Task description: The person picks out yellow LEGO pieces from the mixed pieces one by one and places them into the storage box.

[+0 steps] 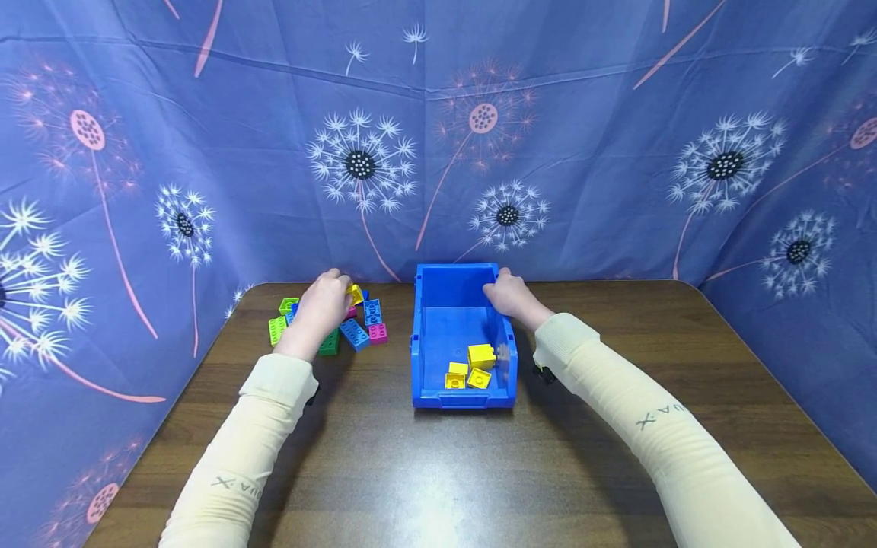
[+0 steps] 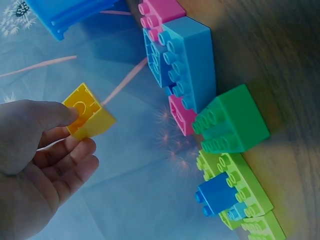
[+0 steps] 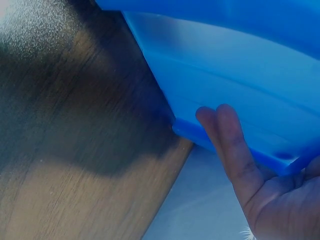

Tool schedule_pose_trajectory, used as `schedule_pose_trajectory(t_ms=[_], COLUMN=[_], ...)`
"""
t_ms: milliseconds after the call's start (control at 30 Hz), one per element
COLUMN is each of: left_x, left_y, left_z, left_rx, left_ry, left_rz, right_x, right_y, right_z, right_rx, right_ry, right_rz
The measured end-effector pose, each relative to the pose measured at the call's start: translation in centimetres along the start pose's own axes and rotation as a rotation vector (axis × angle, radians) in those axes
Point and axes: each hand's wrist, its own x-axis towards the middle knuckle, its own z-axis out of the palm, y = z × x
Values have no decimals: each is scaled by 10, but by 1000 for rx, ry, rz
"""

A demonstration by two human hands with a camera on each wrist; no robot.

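In the left wrist view, my left hand (image 2: 47, 145) pinches a yellow toy brick (image 2: 92, 112) between thumb and fingers, its hollow underside showing. It is held up over the building bricks at the table's left, among them a green brick (image 2: 235, 120), a long blue brick (image 2: 192, 62) and a lime brick (image 2: 247, 185). My right hand (image 1: 512, 295) grips the right rim of a blue plastic bin (image 1: 416, 335) near its back corner. Two fingers (image 3: 232, 135) lie along the bin's outer wall. Several yellow bricks (image 1: 481, 355) lie inside at the bin's front.
The bin stands mid-table, its low front facing me, on a brown wooden table (image 1: 370, 457). Pink bricks (image 1: 377, 333) lie among the loose pile left of the bin. A blue dandelion-patterned cloth (image 1: 274, 152) hangs behind the table and along its sides.
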Motion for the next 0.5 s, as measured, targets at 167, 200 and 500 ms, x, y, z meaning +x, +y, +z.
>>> schedule_pose_trajectory(t_ms=[167, 200, 500], left_x=[1, 1, 0], left_y=[5, 6, 18], left_z=[-3, -4, -12], left_rx=[-6, -9, -13], left_ry=[-1, -3, 25], left_rz=[4, 3, 27], right_x=[-3, -3, -1], right_y=[-2, -2, -1], right_z=[-2, -2, 0], right_rx=[0, -2, -8], right_ry=[4, 5, 0], right_rz=[-5, -5, -1])
